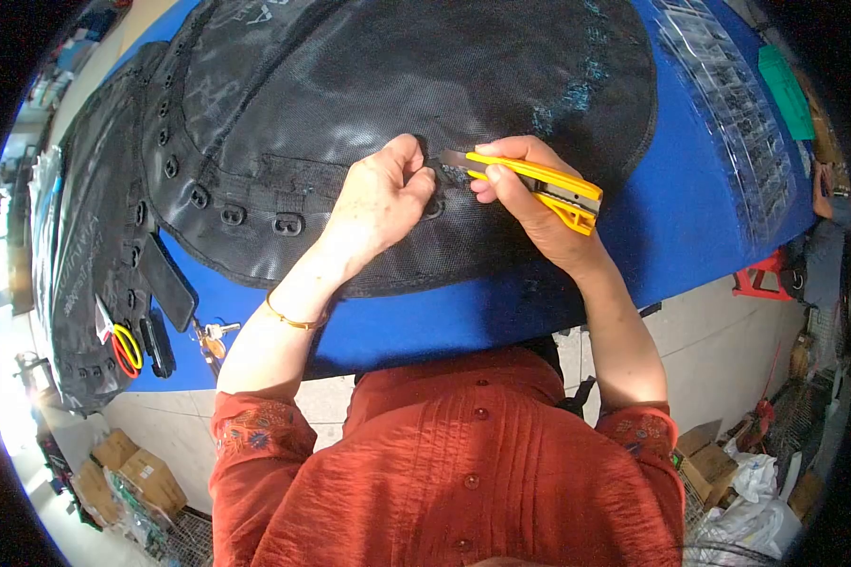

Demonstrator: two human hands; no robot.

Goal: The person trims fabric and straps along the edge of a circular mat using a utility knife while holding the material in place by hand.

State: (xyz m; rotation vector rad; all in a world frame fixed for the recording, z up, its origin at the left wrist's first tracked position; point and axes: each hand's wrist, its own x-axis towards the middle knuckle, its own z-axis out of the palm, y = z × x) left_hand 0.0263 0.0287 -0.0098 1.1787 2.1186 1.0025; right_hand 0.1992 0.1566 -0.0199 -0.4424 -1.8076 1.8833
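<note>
A large piece of black mesh fabric [378, 85] lies on the blue table, with black rings and fittings [287, 224] along its near edge. My right hand [528, 194] grips a yellow utility knife [563, 189], its blade out and pointing left. The blade tip is close to the fabric beside my left fingers. My left hand [381, 194] is closed, thumb and fingers pinching a bit of the black material near a ring [434, 208]. What exactly lies between those fingers is hidden.
Scissors [123, 348] with red and yellow handles, a black phone-like case [168, 283] and keys [216, 333] lie at the left on the blue table [425, 326]. Clear plastic sheeting [728, 113] is at the right, near a green item [786, 92]. Cardboard boxes [151, 480] stand below.
</note>
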